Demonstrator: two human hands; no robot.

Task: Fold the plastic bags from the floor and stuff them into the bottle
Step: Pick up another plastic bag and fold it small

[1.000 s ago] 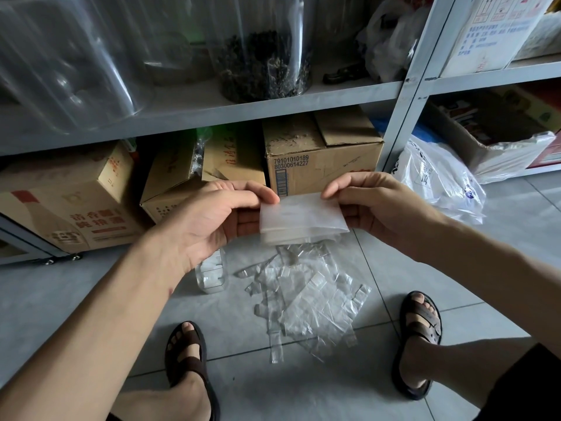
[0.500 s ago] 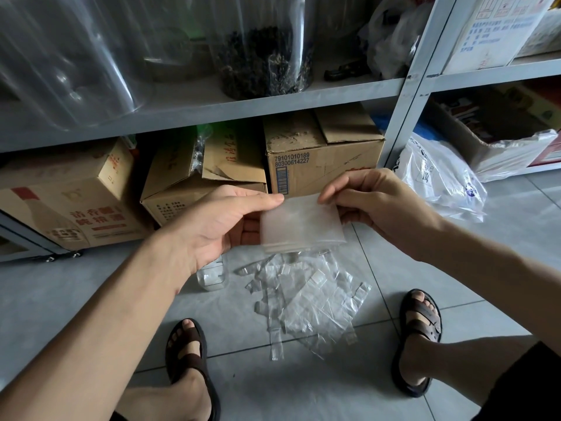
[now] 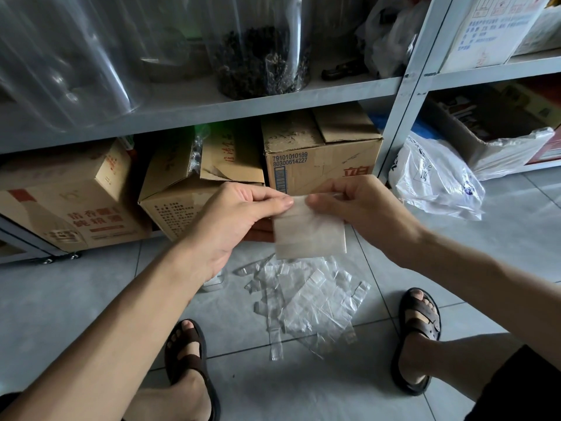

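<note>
A folded translucent plastic bag point(image 3: 309, 235) hangs in the air above the floor. My left hand point(image 3: 233, 220) pinches its top edge from the left, and my right hand point(image 3: 361, 208) pinches the same edge from the right, fingertips almost meeting. Below it, a loose pile of clear plastic bags point(image 3: 309, 299) lies flat on the grey tiles. The clear plastic bottle point(image 3: 214, 282) stands on the floor under my left wrist, mostly hidden by it.
Cardboard boxes point(image 3: 321, 156) fill the space under a grey metal shelf point(image 3: 212, 113) straight ahead. A white printed plastic bag point(image 3: 434, 177) lies on the floor at the right. My sandalled feet point(image 3: 188, 357) point(image 3: 417, 335) flank the pile.
Both hands have drawn closer together at the top edge of the bag, narrowing it. The bag now hangs lower from the fingertips, folded into a taller shape.
</note>
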